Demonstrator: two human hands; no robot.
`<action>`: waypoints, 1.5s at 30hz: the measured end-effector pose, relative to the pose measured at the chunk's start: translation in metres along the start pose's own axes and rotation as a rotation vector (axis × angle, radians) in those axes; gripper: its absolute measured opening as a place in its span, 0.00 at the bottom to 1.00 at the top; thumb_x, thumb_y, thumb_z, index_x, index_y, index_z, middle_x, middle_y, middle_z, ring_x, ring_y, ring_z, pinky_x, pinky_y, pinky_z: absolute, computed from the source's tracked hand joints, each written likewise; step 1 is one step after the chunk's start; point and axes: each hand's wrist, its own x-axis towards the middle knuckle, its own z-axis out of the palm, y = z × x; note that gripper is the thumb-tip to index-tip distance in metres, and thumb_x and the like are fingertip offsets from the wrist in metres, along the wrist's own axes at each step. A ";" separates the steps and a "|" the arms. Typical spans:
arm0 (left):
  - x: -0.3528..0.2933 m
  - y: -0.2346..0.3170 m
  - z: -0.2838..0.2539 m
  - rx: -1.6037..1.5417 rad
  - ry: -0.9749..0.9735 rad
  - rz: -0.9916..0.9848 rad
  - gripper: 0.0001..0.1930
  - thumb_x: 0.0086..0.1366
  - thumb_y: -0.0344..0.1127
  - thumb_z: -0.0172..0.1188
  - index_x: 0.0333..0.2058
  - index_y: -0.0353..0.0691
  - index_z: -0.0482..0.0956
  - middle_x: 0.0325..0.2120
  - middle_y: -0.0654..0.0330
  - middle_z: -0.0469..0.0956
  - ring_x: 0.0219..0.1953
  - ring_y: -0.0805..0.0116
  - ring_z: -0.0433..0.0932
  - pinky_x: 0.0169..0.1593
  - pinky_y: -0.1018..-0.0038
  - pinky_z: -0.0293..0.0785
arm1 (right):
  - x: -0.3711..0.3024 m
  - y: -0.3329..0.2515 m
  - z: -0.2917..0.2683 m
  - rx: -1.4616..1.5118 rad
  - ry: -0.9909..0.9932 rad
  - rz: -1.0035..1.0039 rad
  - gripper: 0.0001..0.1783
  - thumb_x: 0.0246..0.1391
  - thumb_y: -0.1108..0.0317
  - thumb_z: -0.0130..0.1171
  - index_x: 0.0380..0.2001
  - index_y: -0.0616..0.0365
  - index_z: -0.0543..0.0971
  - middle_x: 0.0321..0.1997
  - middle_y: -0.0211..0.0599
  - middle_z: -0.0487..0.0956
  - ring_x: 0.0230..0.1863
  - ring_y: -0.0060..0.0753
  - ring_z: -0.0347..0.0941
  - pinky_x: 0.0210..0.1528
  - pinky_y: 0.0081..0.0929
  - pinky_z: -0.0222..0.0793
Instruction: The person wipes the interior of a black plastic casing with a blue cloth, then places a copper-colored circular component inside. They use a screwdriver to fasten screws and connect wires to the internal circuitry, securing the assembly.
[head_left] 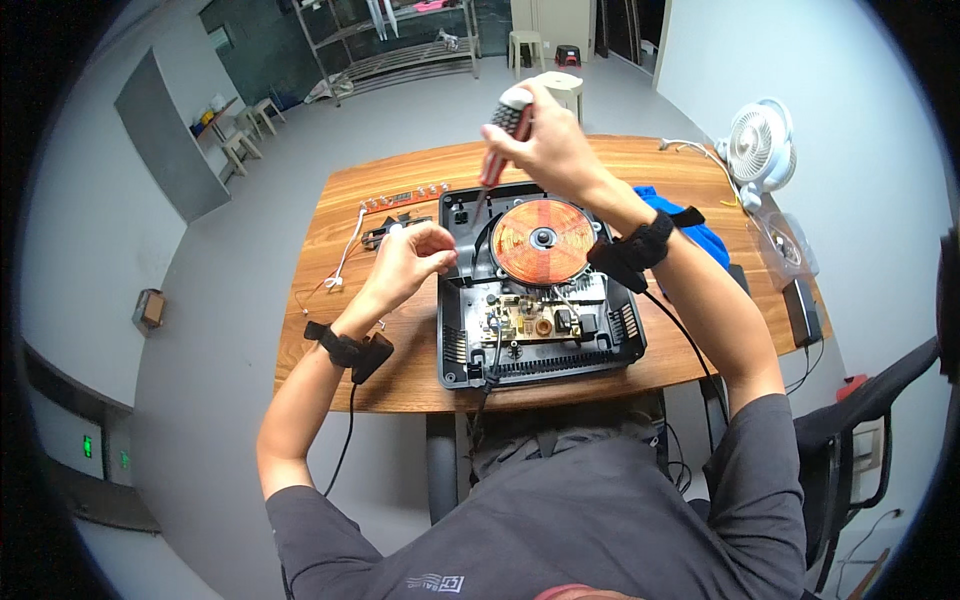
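An opened induction cooker's black housing [449,310] lies on the wooden table in front of me. Its round copper coil [518,243] sits toward the back, and a circuit board [515,320] is in the nearer part. My right hand [553,145] is wrapped round the handle of a red and black screwdriver [492,167] with a pale end. The shaft slants down toward the housing's back left corner, and whether its tip touches anything is unclear. At the housing's left edge, my left hand [408,265] has its fingers curled together; anything between them is too small to name.
Left of the housing lie an orange strip circuit board [405,197], a black plastic part [378,236] and a white cable [346,255]. A blue cloth [700,232] is to the right. Beyond it are a white fan [758,145], a clear container [785,250] and a black box [803,312].
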 end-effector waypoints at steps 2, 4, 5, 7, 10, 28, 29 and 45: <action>-0.002 0.006 0.007 -0.016 0.031 0.008 0.07 0.66 0.26 0.66 0.43 0.34 0.81 0.36 0.60 0.85 0.40 0.75 0.84 0.43 0.77 0.83 | -0.003 -0.010 0.010 0.023 -0.006 -0.038 0.24 0.56 0.60 0.71 0.43 0.63 0.70 0.27 0.43 0.83 0.30 0.36 0.84 0.34 0.31 0.79; -0.003 0.004 0.011 -0.035 0.070 0.019 0.09 0.67 0.26 0.65 0.44 0.33 0.82 0.36 0.59 0.85 0.39 0.75 0.84 0.43 0.77 0.83 | -0.007 -0.019 0.015 0.066 -0.056 -0.046 0.23 0.57 0.60 0.70 0.43 0.63 0.70 0.26 0.41 0.82 0.29 0.32 0.82 0.32 0.29 0.77; -0.004 0.003 0.011 -0.018 0.064 0.011 0.09 0.67 0.26 0.65 0.44 0.33 0.82 0.36 0.59 0.86 0.39 0.74 0.84 0.44 0.77 0.83 | -0.008 -0.022 0.017 0.061 -0.078 -0.040 0.22 0.58 0.61 0.69 0.43 0.63 0.70 0.28 0.40 0.81 0.30 0.27 0.80 0.32 0.27 0.77; -0.002 0.003 0.011 0.011 0.053 0.003 0.09 0.67 0.26 0.65 0.44 0.32 0.83 0.36 0.58 0.86 0.39 0.74 0.84 0.44 0.77 0.83 | -0.010 -0.019 0.017 0.085 -0.080 -0.033 0.22 0.58 0.61 0.69 0.43 0.63 0.70 0.28 0.41 0.81 0.29 0.27 0.80 0.31 0.28 0.76; -0.003 0.004 0.011 0.052 0.061 -0.013 0.09 0.66 0.26 0.66 0.45 0.32 0.83 0.36 0.57 0.87 0.38 0.74 0.85 0.45 0.77 0.83 | -0.013 -0.015 0.019 0.069 -0.073 -0.041 0.22 0.58 0.61 0.69 0.43 0.63 0.69 0.27 0.43 0.82 0.29 0.33 0.81 0.32 0.30 0.77; -0.002 0.002 0.018 -0.030 0.046 0.012 0.09 0.67 0.25 0.65 0.45 0.30 0.82 0.38 0.56 0.86 0.41 0.72 0.85 0.47 0.76 0.83 | -0.022 -0.002 0.019 0.049 -0.018 -0.050 0.22 0.56 0.63 0.69 0.43 0.64 0.69 0.26 0.44 0.82 0.28 0.39 0.82 0.31 0.33 0.77; -0.002 0.003 0.018 -0.035 0.041 0.008 0.09 0.67 0.25 0.65 0.45 0.30 0.82 0.38 0.56 0.86 0.41 0.72 0.85 0.47 0.75 0.84 | -0.022 -0.002 0.018 0.060 -0.018 -0.046 0.22 0.56 0.63 0.70 0.43 0.64 0.69 0.26 0.44 0.82 0.27 0.39 0.82 0.31 0.33 0.77; 0.004 -0.009 0.028 -0.262 0.006 0.007 0.11 0.68 0.28 0.65 0.47 0.33 0.79 0.40 0.57 0.85 0.42 0.71 0.85 0.47 0.75 0.83 | -0.030 0.008 0.000 0.152 -0.055 0.142 0.24 0.56 0.58 0.71 0.41 0.62 0.70 0.27 0.41 0.81 0.28 0.32 0.82 0.29 0.30 0.77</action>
